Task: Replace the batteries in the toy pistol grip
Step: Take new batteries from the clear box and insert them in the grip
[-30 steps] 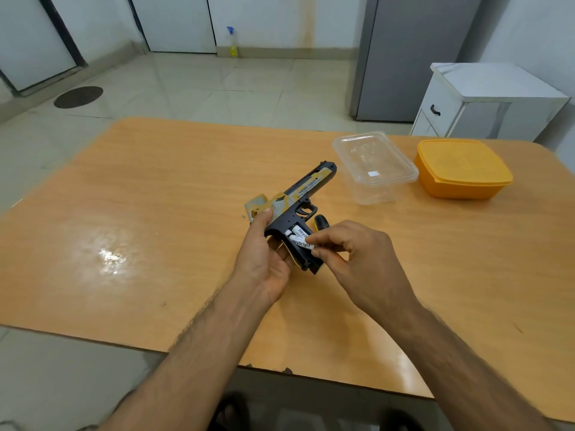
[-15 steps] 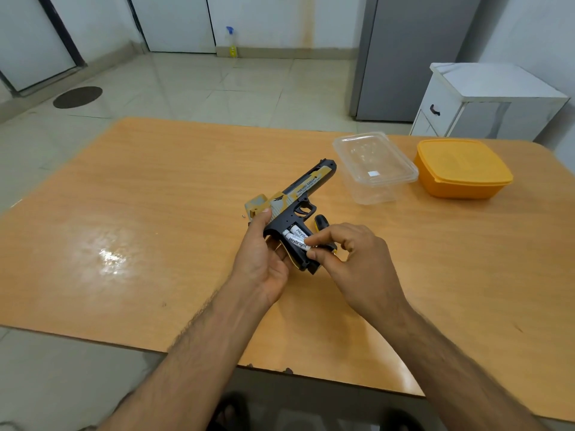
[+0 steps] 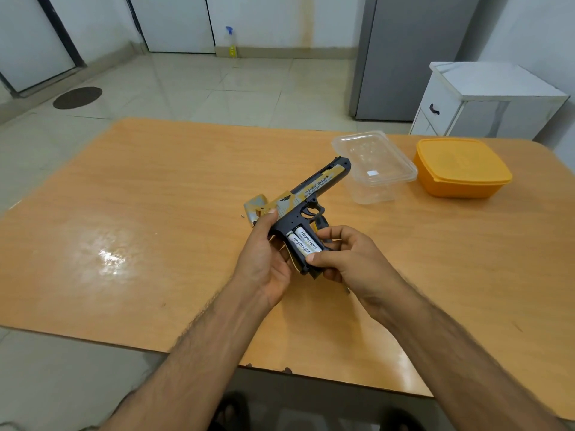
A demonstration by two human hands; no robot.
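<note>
wooden table spans the view. left of centre, a small gold-grey cover piece lies flat on the table, just behind the left hand. left hand has its fingers curled round the rear of the toy pistol, thumb up on the back of the frame, holding it off the table with the barrel aimed up-right. grip is open on its side, two white batteries sit side by side in the slot, labels facing up. right hand curls round the lower end of the grip, thumb tip pressing on the bottom end of the batteries, index finger curved over the front edge. further right a clear plastic container stands near the muzzle, then an orange lidded box just beside it.
</note>
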